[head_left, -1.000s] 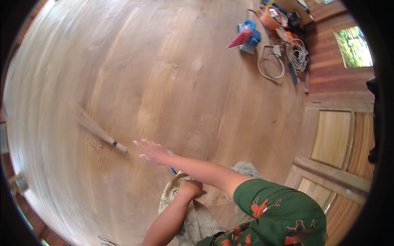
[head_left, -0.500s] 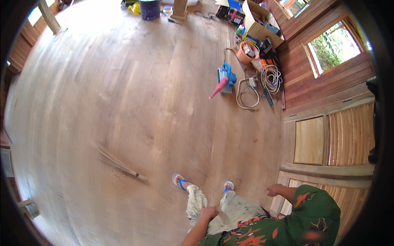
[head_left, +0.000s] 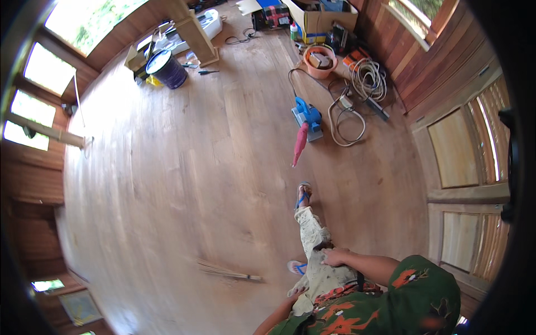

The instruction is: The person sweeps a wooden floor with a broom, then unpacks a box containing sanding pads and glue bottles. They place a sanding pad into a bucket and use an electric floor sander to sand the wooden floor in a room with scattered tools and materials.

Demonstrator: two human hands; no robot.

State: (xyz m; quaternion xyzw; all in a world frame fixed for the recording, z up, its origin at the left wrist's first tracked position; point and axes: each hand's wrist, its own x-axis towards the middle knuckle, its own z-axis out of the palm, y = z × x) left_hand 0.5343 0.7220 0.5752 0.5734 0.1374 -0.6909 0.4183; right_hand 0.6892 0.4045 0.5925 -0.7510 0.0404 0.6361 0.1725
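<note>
Straw-coloured stick broom with dark binding (head_left: 230, 273) lies flat on brown plank floor (head_left: 223, 184), seven o'clock of view; eight half second ago. Right hand (head_left: 335, 257), earlier hanging clear, now laid on pale stained cloth trousers (head_left: 329, 276); left hand (head_left: 300, 292) low beside them; cannot tell whether either grips cloth. Blue power tool with pink bag (head_left: 312, 117), one o'clock. Dark blue cylindrical bucket (head_left: 170, 73), between ten and eleven. Pale panelled wooden door (head_left: 453, 151), three; reddish plank wall (head_left: 416, 64), two.
</note>
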